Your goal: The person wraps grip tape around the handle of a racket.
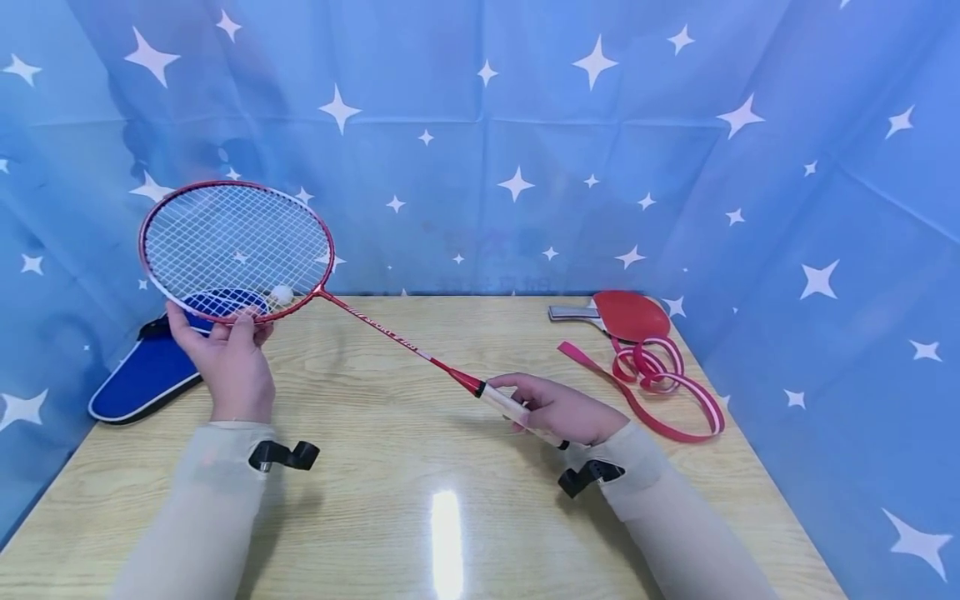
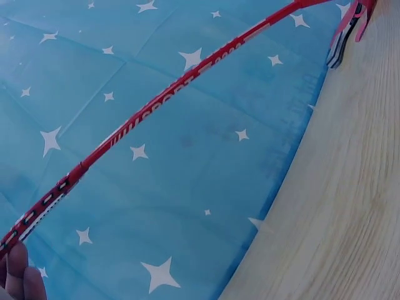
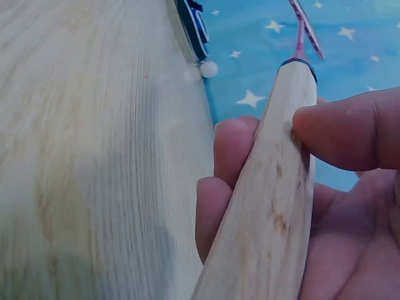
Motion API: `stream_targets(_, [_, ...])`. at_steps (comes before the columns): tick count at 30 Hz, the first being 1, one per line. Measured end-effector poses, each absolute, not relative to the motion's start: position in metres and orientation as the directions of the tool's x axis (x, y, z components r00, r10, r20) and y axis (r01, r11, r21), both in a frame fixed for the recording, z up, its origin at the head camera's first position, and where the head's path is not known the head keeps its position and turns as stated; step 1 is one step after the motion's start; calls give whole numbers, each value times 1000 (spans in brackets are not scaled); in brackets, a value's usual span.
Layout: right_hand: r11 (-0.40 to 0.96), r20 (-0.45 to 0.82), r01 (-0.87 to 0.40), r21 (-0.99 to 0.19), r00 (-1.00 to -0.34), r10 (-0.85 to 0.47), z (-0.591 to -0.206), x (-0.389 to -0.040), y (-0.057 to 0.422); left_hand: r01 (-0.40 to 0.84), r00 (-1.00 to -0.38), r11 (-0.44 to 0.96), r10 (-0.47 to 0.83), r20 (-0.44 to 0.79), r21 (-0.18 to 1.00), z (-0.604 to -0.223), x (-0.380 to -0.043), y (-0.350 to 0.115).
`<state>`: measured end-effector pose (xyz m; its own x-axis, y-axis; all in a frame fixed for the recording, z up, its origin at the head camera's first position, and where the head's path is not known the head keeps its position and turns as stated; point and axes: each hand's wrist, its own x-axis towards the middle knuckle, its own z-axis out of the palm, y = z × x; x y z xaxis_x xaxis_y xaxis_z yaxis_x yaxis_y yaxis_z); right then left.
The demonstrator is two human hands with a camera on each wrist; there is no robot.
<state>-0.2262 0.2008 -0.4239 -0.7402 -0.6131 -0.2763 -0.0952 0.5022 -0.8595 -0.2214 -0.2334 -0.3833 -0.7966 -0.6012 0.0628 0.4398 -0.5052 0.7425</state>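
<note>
A red and white badminton racket (image 1: 375, 324) is held above the table, its strung head at the left and its pale wooden handle (image 3: 262, 206) at the right. My left hand (image 1: 232, 371) pinches the lower rim of the head between thumb and fingers; only its fingertips (image 2: 19, 269) show in the left wrist view. The right hand (image 1: 570, 408) grips the handle, with the thumb on one side and fingers curled round the other. Behind the strings, the blue case (image 1: 150, 379) and a small white ball (image 1: 281, 296) are partly seen.
The wooden table (image 1: 375, 467) has a red table tennis paddle (image 1: 632, 317) at its back right. In front of the paddle lies a loosely coiled red strap (image 1: 581, 357) with a white stripe. A blue star-patterned curtain (image 1: 450, 167) stands behind and beside the table.
</note>
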Motion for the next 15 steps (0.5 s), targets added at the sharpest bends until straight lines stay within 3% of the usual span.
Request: stream_targets(15, [439,-218,-98,-893,-759,-614,-430,-224,201,315,-784,-336,-620,44,888,-393,-216,-179])
